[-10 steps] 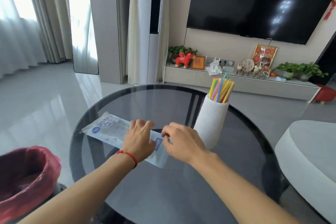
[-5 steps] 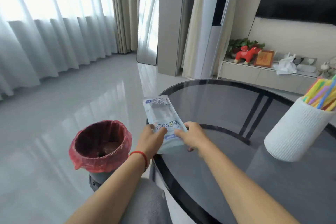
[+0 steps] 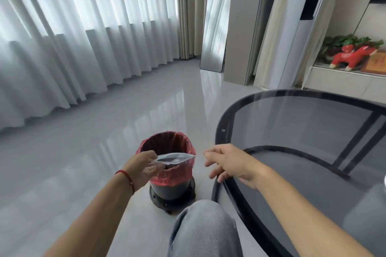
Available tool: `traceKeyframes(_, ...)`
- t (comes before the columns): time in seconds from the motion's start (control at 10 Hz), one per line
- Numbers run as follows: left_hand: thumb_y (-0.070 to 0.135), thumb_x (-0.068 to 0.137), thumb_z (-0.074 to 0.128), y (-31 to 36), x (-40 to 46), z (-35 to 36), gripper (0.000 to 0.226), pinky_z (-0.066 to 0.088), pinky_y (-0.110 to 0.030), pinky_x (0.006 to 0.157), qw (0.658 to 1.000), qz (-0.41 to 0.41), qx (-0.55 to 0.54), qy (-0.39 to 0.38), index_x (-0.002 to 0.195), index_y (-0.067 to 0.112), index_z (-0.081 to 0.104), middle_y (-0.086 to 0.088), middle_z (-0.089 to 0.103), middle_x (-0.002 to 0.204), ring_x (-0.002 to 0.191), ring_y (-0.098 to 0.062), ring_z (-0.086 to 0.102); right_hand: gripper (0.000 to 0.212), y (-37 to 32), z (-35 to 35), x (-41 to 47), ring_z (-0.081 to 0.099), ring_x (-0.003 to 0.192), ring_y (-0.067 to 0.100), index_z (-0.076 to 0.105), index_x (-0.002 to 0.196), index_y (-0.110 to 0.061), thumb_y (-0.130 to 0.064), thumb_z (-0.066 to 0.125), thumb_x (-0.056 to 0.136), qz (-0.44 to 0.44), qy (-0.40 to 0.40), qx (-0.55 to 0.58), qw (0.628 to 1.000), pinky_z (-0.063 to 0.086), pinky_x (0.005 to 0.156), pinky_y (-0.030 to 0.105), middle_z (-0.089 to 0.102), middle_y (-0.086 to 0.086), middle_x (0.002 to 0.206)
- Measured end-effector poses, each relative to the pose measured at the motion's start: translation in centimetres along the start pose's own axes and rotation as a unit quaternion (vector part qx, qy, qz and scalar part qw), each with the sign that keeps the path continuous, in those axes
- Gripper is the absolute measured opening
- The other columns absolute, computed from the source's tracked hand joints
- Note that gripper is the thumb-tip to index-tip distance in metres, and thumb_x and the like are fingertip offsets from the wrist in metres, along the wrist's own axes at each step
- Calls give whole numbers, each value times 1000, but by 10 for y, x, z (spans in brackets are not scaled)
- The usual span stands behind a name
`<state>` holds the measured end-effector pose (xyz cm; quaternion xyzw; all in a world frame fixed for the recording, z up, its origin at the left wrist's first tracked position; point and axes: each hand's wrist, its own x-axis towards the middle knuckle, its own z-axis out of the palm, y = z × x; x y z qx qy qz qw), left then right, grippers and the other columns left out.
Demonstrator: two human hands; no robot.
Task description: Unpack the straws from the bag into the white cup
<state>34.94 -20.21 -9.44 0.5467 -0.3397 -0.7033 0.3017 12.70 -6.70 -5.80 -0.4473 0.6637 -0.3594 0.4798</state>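
My left hand (image 3: 144, 168) pinches one end of the flat, empty plastic straw bag (image 3: 176, 158), which lies edge-on across the mouth of the bin. My right hand (image 3: 228, 162) hovers just right of the bag's tip, fingers spread and holding nothing, above the left rim of the glass table. A sliver of the white cup (image 3: 385, 179) shows at the far right edge. The straws are out of view.
A dark bin with a red liner (image 3: 167, 146) stands on the glossy floor, left of the round dark glass table (image 3: 292, 123). My knee in jeans (image 3: 200, 227) is at the bottom. Curtains, a mirror and a shelf with a red horse figure (image 3: 353, 56) lie beyond.
The view swung left from the table to the bin. The bag went off the table to above the bin in my left hand. My right hand has let go of it.
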Motion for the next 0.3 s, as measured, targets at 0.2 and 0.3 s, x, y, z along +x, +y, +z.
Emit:
traceKeyframes(0.2,8,94,49,-1,18,-6,28,57,-54,87,998,7,35,54,120,-2,45,-28,53,114,98,-43,65,25,23,-35,-112,76,78,15,77,112,-28,-35,67,90,-44,32,-24,998,57,63,27,80,3,103)
traceKeyframes(0.3,10,89,57,-3,-11,-4,31,59,-49,82,958,211,171,90,120,10,61,-12,63,115,96,-24,64,22,25,-67,-188,77,76,25,83,106,-34,-47,78,89,-74,73,-16,994,59,62,30,81,6,100)
